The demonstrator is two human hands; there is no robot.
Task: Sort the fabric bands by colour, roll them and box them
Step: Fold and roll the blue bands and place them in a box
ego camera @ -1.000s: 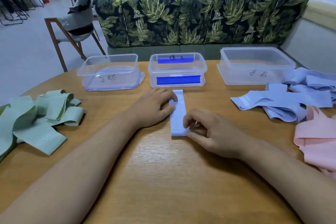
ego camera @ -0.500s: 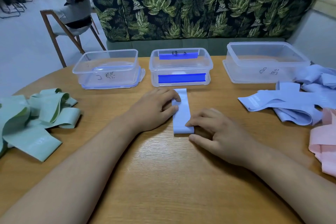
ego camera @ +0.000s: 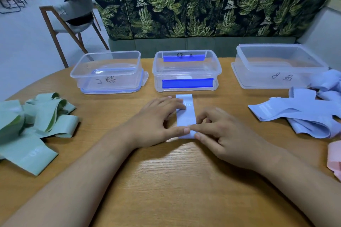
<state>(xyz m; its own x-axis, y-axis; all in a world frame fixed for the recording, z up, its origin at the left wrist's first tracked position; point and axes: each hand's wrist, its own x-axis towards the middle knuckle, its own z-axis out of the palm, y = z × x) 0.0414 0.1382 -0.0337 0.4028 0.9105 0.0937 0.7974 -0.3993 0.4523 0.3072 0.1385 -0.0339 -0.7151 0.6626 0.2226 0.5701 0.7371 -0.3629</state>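
Item: one light-blue band, a smooth, flat rectangular strip of stretch fabric, is lying lengthwise on the wood-grain table, just in front of the middle box. Your left hand is pressing on it, fingers together and nearly straight across its far part, thumb reaching to the near end. Your right hand is pinching that near end between curled forefinger and thumb. Three clear, round-cornered plastic boxes are standing in a row: the left box, the middle one bearing blue strips, and the right box. Loose green bands are lying heaped at your left, more blue bands at your right, and pink bands at the right edge.
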